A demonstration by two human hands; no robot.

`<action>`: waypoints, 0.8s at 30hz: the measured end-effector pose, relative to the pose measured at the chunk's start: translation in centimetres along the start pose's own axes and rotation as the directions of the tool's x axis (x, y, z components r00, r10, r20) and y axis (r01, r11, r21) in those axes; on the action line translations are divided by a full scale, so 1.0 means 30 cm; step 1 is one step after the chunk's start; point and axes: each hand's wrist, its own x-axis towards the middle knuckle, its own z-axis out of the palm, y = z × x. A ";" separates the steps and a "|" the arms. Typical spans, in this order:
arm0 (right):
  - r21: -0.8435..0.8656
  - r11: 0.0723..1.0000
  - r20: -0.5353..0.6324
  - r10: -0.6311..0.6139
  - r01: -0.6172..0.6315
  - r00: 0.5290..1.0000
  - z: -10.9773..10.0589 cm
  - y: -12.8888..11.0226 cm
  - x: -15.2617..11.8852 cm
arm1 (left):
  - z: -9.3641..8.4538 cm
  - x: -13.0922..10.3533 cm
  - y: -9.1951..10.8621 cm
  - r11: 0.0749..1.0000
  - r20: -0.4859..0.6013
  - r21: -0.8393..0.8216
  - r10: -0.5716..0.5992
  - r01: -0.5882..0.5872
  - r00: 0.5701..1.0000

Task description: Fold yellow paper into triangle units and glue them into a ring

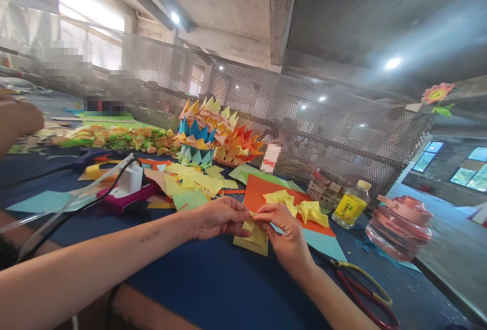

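My left hand (pixel 222 217) and my right hand (pixel 279 226) meet over the dark blue table (pixel 198 279), thumbs and fingertips pinched on a small piece of yellow paper, mostly covered by the fingers. Just beneath them lies a yellow folded paper sheet (pixel 255 241). Folded yellow paper pieces (pixel 310 211) rest on an orange sheet (pixel 258 188) right behind my right hand. More yellow papers (pixel 190 180) are spread beyond my left hand.
Colourful folded-paper crowns (pixel 213 132) stand at the back. Scissors (pixel 361 289), a yellow-labelled bottle (pixel 352 205) and a pink jug (pixel 399 226) are on the right. A magenta power strip (pixel 127 198) with cables sits left. Another person's hand (pixel 23 119) shows at the left edge.
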 end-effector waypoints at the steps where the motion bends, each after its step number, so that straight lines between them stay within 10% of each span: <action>1: -0.001 1.000 0.000 0.003 -0.003 1.000 0.000 0.000 0.000 | -0.001 0.001 -0.001 0.999 0.010 -0.025 -0.022 0.022 1.000; 17: -0.015 0.999 0.032 0.040 -0.039 0.999 0.005 -0.004 -0.001 | 0.017 0.001 0.004 0.999 -0.077 0.039 -0.017 0.020 0.997; 24: 0.146 0.936 0.031 0.320 -0.321 0.947 0.018 -0.021 0.001 | 0.028 0.000 -0.003 0.991 -0.044 0.131 0.011 -0.005 0.999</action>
